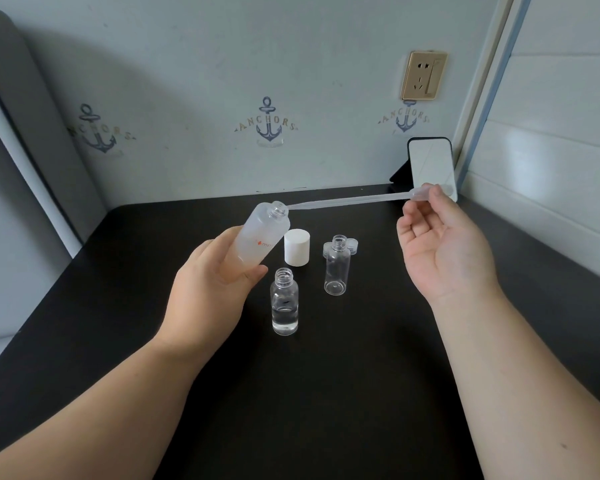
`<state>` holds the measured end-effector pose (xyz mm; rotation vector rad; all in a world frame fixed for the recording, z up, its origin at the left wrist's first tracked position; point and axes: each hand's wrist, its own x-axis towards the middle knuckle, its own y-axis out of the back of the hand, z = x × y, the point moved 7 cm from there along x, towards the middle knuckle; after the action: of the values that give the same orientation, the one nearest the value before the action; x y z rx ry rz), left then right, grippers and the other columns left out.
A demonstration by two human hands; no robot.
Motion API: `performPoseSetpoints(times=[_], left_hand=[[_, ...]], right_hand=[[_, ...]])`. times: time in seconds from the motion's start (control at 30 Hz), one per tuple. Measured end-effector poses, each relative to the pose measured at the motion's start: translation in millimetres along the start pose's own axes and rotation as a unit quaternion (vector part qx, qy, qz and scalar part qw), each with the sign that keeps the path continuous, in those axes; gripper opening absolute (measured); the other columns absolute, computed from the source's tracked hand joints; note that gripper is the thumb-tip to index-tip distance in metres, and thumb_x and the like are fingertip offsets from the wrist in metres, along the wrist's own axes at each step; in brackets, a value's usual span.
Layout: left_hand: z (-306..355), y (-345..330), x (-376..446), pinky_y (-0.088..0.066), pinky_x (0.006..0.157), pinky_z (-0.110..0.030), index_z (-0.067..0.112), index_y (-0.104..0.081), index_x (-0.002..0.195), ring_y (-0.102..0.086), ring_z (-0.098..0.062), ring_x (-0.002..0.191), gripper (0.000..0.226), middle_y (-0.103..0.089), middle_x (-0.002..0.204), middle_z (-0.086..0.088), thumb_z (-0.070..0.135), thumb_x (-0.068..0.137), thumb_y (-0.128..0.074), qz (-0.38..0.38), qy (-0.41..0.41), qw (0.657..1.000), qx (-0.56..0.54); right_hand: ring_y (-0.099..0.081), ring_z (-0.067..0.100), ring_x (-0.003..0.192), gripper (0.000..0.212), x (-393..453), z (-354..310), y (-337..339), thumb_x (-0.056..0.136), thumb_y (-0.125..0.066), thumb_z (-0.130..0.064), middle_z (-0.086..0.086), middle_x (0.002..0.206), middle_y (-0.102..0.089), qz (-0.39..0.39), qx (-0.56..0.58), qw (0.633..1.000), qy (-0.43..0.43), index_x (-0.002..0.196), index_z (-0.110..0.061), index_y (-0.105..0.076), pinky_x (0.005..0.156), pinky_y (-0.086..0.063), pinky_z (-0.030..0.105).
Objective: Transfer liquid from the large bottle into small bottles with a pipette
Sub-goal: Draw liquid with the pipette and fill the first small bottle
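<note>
— So, where do things stand?

— The left hand (215,282) grips the large bottle (257,240) round its lower half and holds it tilted above the table (361,393), neck pointing up and to the right. The right hand (440,244) pinches the bulb of the pipette (347,199) between thumb and fingertips, the other fingers loosely curled. The pipette lies almost level, its tip right at the bottle's mouth.

— And the small bottles?

— Both stand open on the table. The near small bottle (284,303) is partly filled; the far small bottle (336,266) looks empty. The white cap (297,247) stands between them and the big one.

— How should the draw go?

— I'd say squeeze the bulb first, then slide the tip down the neck until it reaches liquid, and ease off slowly. Keeping the bottle tilted brings the liquid nearer, but tip it too far and it spills.
</note>
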<state>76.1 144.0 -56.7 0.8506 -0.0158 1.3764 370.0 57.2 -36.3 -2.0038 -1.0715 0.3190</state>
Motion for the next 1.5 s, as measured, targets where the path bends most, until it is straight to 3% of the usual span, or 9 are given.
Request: performPoseSetpoints(times=[0.1,0.2,0.33,0.5,0.77,1.07,1.37,1.5], left_hand=[[3,3,1,-0.035,0.076,-0.013,0.047,-0.056,0.124,-0.049,0.009,0.102,0.045,-0.057,0.100,0.021,0.029,0.087,-0.073,0.014,-0.021,0.999,0.036],[1,3,1,-0.034,0.079,-0.011,0.042,-0.059,0.129,-0.049,-0.001,0.096,0.048,-0.056,0.103,0.018,0.025,0.087,-0.076,0.020,-0.025,0.998,0.052],[3,-2,1,-0.039,0.088,-0.026,0.035,-0.061,0.134,-0.053,-0.015,0.105,0.053,-0.058,0.109,0.010,0.023,0.086,-0.079,0.003,-0.037,0.996,0.077],[4,-4,0,-0.043,0.095,-0.033,0.031,-0.061,0.138,-0.053,-0.018,0.110,0.055,-0.059,0.115,0.007,0.024,0.086,-0.079,-0.003,-0.042,0.996,0.085],[6,-6,-1,-0.044,0.093,-0.034,0.028,-0.063,0.137,-0.054,-0.020,0.109,0.057,-0.060,0.114,0.008,0.021,0.083,-0.080,0.002,-0.063,0.994,0.092],[8,-9,-2,-0.043,0.092,-0.036,0.027,-0.064,0.136,-0.052,-0.020,0.106,0.058,-0.061,0.113,0.006,0.019,0.081,-0.082,0.003,-0.083,0.991,0.102],[5,-8,-1,-0.046,0.095,-0.041,0.029,-0.064,0.136,-0.053,-0.022,0.108,0.058,-0.062,0.114,0.006,0.020,0.082,-0.081,0.007,-0.072,0.992,0.102],[4,-7,-1,-0.046,0.095,-0.041,0.029,-0.064,0.136,-0.054,-0.023,0.108,0.058,-0.062,0.112,0.007,0.020,0.082,-0.083,0.011,-0.065,0.993,0.100]], right_hand=[[-0.064,0.011,0.068,0.010,1,-3,1,0.096,-0.064,-0.013,0.000,0.080,-0.071,0.002,-0.017,1.000,0.012,0.087,-0.010,-0.068,0.067,-0.052,0.022],[-0.060,0.011,0.064,0.019,0,-5,0,0.095,-0.064,-0.008,0.001,0.078,-0.070,-0.004,-0.026,0.999,0.021,0.078,-0.013,-0.072,0.064,-0.050,0.021],[-0.059,0.010,0.062,0.028,-2,-1,-3,0.093,-0.065,-0.005,0.002,0.078,-0.071,-0.024,-0.056,0.998,0.014,0.070,-0.017,-0.076,0.062,-0.048,0.020],[-0.062,0.008,0.064,0.020,-5,4,-11,0.086,-0.069,-0.007,0.003,0.080,-0.074,-0.057,-0.091,0.994,0.007,0.070,-0.016,-0.078,0.061,-0.048,0.018],[-0.066,0.014,0.074,0.017,-15,15,-28,0.086,-0.070,-0.004,0.008,0.084,-0.075,-0.138,-0.162,0.977,0.004,0.077,-0.015,-0.078,0.067,-0.051,0.019],[-0.071,0.018,0.068,0.010,-24,31,-37,0.082,-0.074,-0.012,0.013,0.087,-0.076,-0.168,-0.269,0.948,0.001,0.085,-0.019,-0.081,0.068,-0.056,0.025],[-0.071,0.020,0.072,0.006,-19,27,-31,0.082,-0.076,-0.013,0.012,0.089,-0.076,-0.156,-0.230,0.961,-0.005,0.085,-0.016,-0.080,0.069,-0.055,0.025],[-0.069,0.019,0.072,0.017,-13,20,-25,0.082,-0.074,-0.016,0.010,0.090,-0.076,-0.134,-0.197,0.971,-0.007,0.096,-0.006,-0.073,0.067,-0.054,0.024]])
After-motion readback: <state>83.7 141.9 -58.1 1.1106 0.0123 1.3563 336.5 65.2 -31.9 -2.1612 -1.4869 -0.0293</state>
